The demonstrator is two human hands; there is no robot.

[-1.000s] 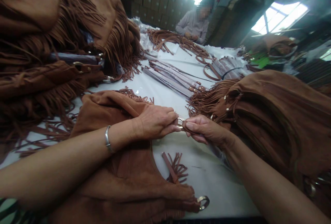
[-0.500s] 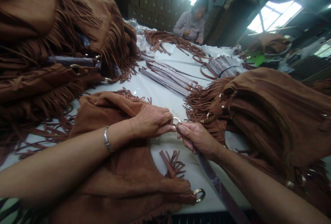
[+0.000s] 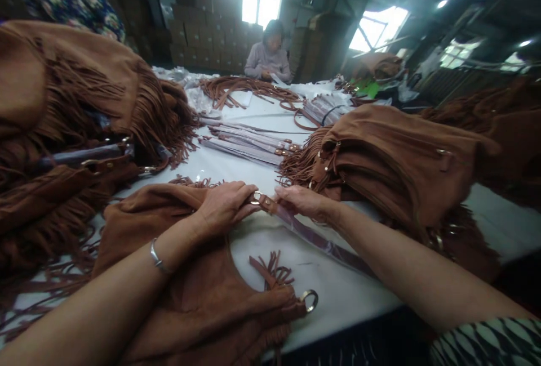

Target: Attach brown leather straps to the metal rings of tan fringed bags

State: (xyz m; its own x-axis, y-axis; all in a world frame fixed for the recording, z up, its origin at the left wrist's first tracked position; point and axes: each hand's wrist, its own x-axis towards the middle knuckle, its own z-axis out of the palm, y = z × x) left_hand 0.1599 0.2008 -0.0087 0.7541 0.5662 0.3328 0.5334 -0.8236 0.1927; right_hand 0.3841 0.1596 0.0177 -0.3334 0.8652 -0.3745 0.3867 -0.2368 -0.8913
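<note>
A brown suede bag [image 3: 181, 276] with fringe lies in front of me on the white table. My left hand [image 3: 226, 205] is closed on the bag's upper end, beside a metal ring [image 3: 256, 198]. From this ring a leather strap [image 3: 329, 245], its length wrapped in clear plastic, runs down to the right. The strap's riveted end tab [image 3: 268, 204] shows at the ring. My right hand [image 3: 302, 200] pinches the strap just past the tab; its fingertips are partly hidden. At the bag's near end sits another metal ring [image 3: 310, 301], with a fringe tassel [image 3: 273, 270] close by.
Fringed bags [image 3: 97, 79] are heaped at the left. Another brown bag [image 3: 393, 152] stands at the right. Several wrapped straps [image 3: 245, 143] lie across the middle of the table [image 3: 355, 293], with loose brown straps [image 3: 249, 90] beyond. A person [image 3: 268, 59] sits at the far end.
The view has swung to the right. My right hand has shifted back along the strap from the ring, uncovering the riveted tab. My left hand keeps its hold on the bag.
</note>
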